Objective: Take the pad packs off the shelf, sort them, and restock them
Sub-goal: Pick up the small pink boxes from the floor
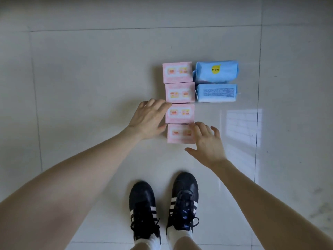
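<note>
Several pink pad packs lie in a column on the floor: the farthest [177,72], one below it [180,92], a third [179,113] and the nearest [180,133]. To their right lie two blue pad packs, one with a yellow logo [216,70] and one showing small print [216,92]. My left hand [148,120] rests with straight fingers against the left edge of the third pink pack. My right hand [207,143], fingers spread, touches the right end of the nearest pink pack. No shelf is in view.
The packs lie on a pale tiled floor [90,87]. My two black shoes with white stripes [162,204] stand just below the packs. A bright window reflection [241,127] lies on the tile to the right.
</note>
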